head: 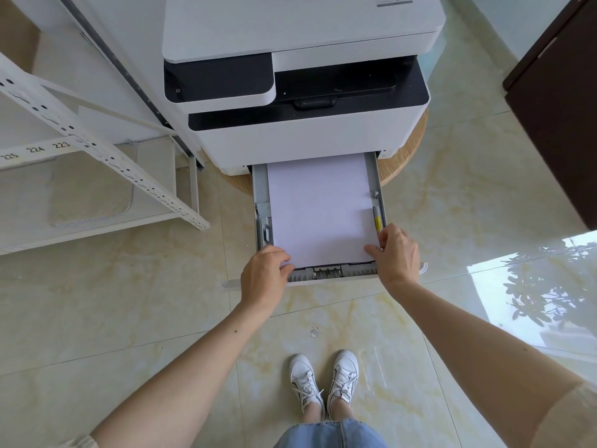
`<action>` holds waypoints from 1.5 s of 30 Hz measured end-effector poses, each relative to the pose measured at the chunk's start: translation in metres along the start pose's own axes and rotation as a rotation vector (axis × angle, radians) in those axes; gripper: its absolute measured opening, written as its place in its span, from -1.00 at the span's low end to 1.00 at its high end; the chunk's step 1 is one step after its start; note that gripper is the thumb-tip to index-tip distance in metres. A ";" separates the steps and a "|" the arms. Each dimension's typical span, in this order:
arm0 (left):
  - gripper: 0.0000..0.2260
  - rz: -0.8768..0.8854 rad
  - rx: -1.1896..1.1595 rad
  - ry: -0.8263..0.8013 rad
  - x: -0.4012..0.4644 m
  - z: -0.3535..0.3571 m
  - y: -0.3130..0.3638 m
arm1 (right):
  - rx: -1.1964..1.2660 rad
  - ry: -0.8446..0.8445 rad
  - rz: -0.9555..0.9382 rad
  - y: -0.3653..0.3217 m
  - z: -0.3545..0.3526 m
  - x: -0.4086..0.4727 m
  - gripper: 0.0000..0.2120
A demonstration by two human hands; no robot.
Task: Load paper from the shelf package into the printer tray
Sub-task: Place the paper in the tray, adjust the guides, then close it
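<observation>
A white and black printer (300, 92) stands on a round wooden base. Its grey paper tray (260, 195) is pulled out toward me. A stack of white paper (318, 208) lies flat inside the tray. My left hand (263, 274) rests at the stack's near left corner, fingers curled onto the paper's edge. My right hand (395, 253) is at the near right corner, thumb on the sheet and fingers at the tray's right side guide. Both hands touch the paper. The shelf package is not in view.
A white metal shelf rack (97, 150) with number labels stands to the left, a folded mat on its lower level. A dark cabinet (555, 108) is at the right. My feet in white shoes (323, 383) stand on the glossy tile floor below the tray.
</observation>
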State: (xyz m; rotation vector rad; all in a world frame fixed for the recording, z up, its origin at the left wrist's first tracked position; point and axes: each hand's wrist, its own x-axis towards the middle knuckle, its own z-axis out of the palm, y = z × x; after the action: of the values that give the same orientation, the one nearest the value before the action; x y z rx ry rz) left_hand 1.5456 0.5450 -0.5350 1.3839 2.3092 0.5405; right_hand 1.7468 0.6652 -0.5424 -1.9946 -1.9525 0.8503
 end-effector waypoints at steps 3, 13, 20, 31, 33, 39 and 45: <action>-0.88 0.011 0.024 -0.023 0.001 0.003 -0.005 | -0.072 -0.015 -0.032 0.000 0.000 -0.004 -0.80; -0.88 0.112 0.027 -0.042 0.011 -0.002 -0.006 | -0.051 -0.146 -0.149 0.009 -0.006 -0.003 -0.67; -0.84 0.283 0.035 -0.053 0.019 0.004 -0.004 | 0.002 -0.155 -0.524 0.003 0.009 -0.011 -0.81; -0.89 0.315 0.060 -0.051 0.017 0.009 -0.004 | -0.109 -0.272 -0.696 0.004 0.021 -0.024 -0.81; -0.87 0.328 0.069 -0.048 0.016 0.011 -0.003 | -0.118 -0.271 -0.710 0.003 0.022 -0.024 -0.83; -0.64 0.376 0.103 -0.114 0.014 0.014 -0.001 | -0.109 -0.258 -0.720 0.003 0.023 -0.023 -0.84; -0.58 0.324 0.136 -0.162 0.013 0.014 0.002 | -0.099 -0.230 -0.692 0.002 0.023 -0.024 -0.78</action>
State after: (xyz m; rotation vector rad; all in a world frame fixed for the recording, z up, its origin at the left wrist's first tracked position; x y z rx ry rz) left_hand 1.5489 0.5588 -0.5480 1.8123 2.0380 0.3517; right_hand 1.7374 0.6364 -0.5562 -1.1328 -2.6001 0.8199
